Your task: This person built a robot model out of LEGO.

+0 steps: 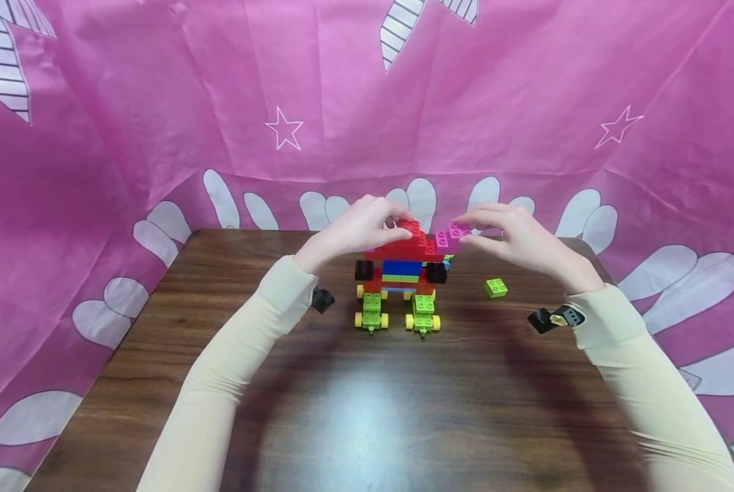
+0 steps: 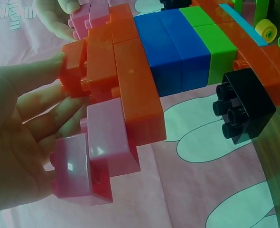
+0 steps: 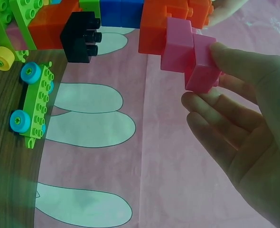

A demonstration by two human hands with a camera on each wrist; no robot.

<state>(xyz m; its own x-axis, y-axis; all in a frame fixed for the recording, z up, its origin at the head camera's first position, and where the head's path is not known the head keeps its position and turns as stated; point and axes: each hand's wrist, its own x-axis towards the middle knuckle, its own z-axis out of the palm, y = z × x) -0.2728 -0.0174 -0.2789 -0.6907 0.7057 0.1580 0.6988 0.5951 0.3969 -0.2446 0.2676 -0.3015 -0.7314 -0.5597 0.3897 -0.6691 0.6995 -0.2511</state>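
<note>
A standing figure of toy building bricks has blue bricks [image 1: 402, 267] in its middle, red bricks above and below, and a black brick [image 1: 363, 270] on either side. Its feet are green wheeled bases [image 1: 424, 316] with yellow wheels. At the top, my left hand [image 1: 362, 227] holds the uppermost red brick [image 2: 74, 68] between thumb and fingers. Stepped pink bricks [image 2: 108, 137] jut from the figure's left shoulder, beside that palm. On the other shoulder, my right hand [image 1: 516, 236] pinches the outer of two pink bricks [image 3: 202, 61], joined stepwise to the red.
A loose green brick [image 1: 496, 288] lies on the wooden table [image 1: 219, 301] right of the figure. Behind the figure's right side is a green wheeled base [image 3: 37, 102] with blue wheels. A pink patterned cloth [image 1: 355, 89] hangs around the table's back and sides.
</note>
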